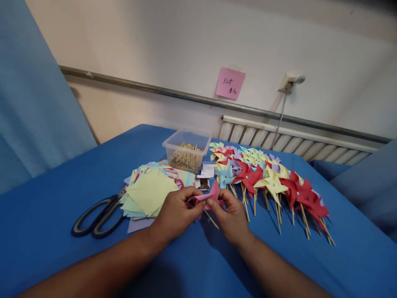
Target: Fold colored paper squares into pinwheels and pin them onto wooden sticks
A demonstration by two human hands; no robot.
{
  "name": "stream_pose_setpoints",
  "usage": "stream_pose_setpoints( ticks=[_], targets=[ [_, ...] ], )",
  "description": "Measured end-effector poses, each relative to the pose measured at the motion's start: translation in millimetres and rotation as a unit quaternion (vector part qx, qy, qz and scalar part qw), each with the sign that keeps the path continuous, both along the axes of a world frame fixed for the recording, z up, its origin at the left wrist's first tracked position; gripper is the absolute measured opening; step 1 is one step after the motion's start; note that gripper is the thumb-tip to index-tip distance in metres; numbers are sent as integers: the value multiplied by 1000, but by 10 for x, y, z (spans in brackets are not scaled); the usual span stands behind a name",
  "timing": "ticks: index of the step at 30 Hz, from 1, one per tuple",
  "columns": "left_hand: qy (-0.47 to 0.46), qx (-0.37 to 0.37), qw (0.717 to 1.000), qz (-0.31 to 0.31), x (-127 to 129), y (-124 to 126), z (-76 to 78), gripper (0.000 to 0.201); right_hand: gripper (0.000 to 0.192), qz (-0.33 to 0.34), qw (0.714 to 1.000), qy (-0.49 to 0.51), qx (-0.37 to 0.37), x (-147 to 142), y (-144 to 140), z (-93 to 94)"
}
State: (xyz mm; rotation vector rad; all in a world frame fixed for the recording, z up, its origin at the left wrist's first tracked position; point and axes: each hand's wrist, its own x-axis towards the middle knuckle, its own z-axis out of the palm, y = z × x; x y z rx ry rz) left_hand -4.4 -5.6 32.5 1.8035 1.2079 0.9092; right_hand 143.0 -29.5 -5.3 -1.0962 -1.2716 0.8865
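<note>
Both thumbs and forefingers pinching pink paper (pixel 207 196) at table centre: left hand (pixel 175 214) from nine o'clock, right hand (pixel 231 217) from four. Stick (pixel 211 220) beneath. Scissors (pixel 99 216) at nine, finished pinwheels (pixel 273 184) at two.

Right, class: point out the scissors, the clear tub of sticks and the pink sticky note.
scissors (pixel 98 217), head view, black handle loops.
clear tub of sticks (pixel 187 151), head view, front wall.
pink sticky note (pixel 230 83), head view, paper's middle.
</note>
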Motion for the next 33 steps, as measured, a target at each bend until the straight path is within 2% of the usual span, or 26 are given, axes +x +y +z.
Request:
stream_pose_setpoints(
  ticks=[6, 15, 20, 25, 28, 30, 33],
  targets=[
    [-19, -43, 999, -8, -15, -11, 7, 15, 10, 21, 1000, 6, 0, -3, -4, -15],
    [-18, -17, 999, -32, -35, -23, 24, 12, 19, 31, 999, 25, -17, 6, 43, -93],
    [-31, -29, 999, -17, -25, -32, 35, 11, 21, 66, 995, 68, -33, 15, 50, -115],
    [-28, -19, 999, -10, -26, -18, 26, 13, 14, 39, 999, 21, -21, -5, 16, -62],
    [-50, -25, 998, -14, -19, -7, -10, 15, 7, 7, 999, -50, 20, -2, -7, -42],
    [-86, -41, 995, -20, -10, 0, -37, 20, 5, -35, 989, -118, 80, 27, -13, -37],
    [-152, -49, 987, -8, -4, 18, -62, 36, 8, -95, 945, -231, 209, 115, -1, -18]
  ],
)
